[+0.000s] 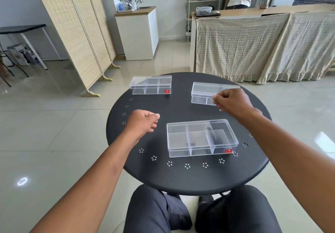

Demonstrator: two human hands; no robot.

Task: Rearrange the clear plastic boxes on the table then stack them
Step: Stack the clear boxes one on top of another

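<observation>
Hands clenched, empty: left hand (pixel 143 122) over desk (pixel 181 178), right hand (pixel 233 103) by far-right box (pixel 203 92). Open fingers, grip both short sides.

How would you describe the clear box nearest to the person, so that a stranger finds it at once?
Find the round black table. Three clear boxes lie on it; this box lies at the near edge, between the person's forearms. Unlike the far-left box and far-right box, it is nearest the person's knees, with a red sticker at its near right corner.
</observation>
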